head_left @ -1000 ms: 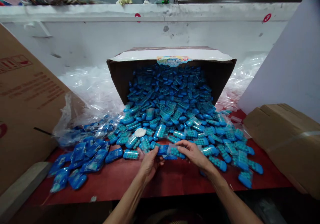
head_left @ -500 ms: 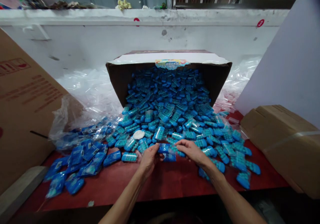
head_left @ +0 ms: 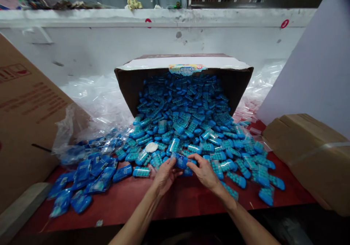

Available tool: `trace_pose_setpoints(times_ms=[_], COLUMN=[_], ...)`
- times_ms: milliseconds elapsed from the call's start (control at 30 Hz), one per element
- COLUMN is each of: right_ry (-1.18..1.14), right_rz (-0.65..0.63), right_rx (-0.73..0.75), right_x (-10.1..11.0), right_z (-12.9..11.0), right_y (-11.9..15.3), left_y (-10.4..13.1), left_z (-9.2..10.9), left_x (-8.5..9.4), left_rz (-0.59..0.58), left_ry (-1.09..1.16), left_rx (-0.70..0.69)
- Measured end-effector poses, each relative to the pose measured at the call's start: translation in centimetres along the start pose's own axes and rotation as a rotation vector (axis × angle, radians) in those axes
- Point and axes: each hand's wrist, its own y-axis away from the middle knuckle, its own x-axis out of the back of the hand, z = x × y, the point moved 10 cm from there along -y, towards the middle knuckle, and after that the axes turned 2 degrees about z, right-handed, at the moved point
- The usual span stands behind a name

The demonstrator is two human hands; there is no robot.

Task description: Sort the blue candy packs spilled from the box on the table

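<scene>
My left hand [head_left: 164, 175] is closed on the left end of a blue printed packet [head_left: 180, 160]. The fingers of my right hand [head_left: 202, 171] pinch the packet's right end, so it is held between both hands above the red table. Just below it shows part of a second blue printed piece [head_left: 188, 172], also by my left fingers. Behind my hands lies a big heap of small blue containers [head_left: 191, 124] with teal beads under clear covers, spilling from a tipped cardboard box [head_left: 243, 88]. What is inside the held packet is hidden.
Blue printed packets [head_left: 100, 181] are piled on the red table [head_left: 123, 210] at left. A white round object [head_left: 151, 147] lies on the heap. Large cartons [head_left: 30, 121] stand left and a closed brown box [head_left: 308, 157] right. Clear plastic pieces [head_left: 101, 95] lie behind.
My right hand, earlier holding a small beaded container at the blue packet's right end, has moved slightly left and now grips the packet itself. The packet looks fuller.
</scene>
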Motion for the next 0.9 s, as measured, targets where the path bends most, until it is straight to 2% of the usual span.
trace_pose_setpoints(times_ms=[167,267,333,433,500,567,667,733,900], right_ry=[-0.351,-0.539,-0.5,-0.25,-0.189,-0.317,-0.59,-0.636,-0.602], right_rz=[-0.145,-0.274,-0.272,-0.135,-0.081,-0.131,-0.329,-0.404,-0.403], right_rx=[-0.142,-0.183,-0.144,0.029,0.085,0.001,-0.143,-0.145,-0.165], right_x=[-2.1,-2.9,-2.5,-0.9,-0.4,-1.0,-3.1,-3.7,-3.5], right_z=[1.5,1.4,0.9,-0.7,-1.3,-0.4,0.7,0.7,0.5], right_y=[-0.3,0.0,0.1,0.1,0.2,0.2,0.5,0.7,0.6], left_y=[0.3,0.7,1.0,1.3,1.4,1.5,1.9,1.9,2.1], left_z=[0.0,0.2,0.2,0.5,0.5,-0.2,-1.7,-2.1,-2.2], left_x=[-0.4,-0.9,-1.1,-1.0,-1.2,-1.9,-2.7,-2.5,-3.1], left_rz=[-0.018,-0.029,-0.008,0.057,0.038,-0.066,-0.212,-0.226,-0.233], left_ry=[0.052,0.041,-0.001,-0.025,0.008,0.038,0.047,0.065,0.106], left_rx=[0.017,0.036,0.044,0.005,-0.007,0.05,0.166,0.185,0.195])
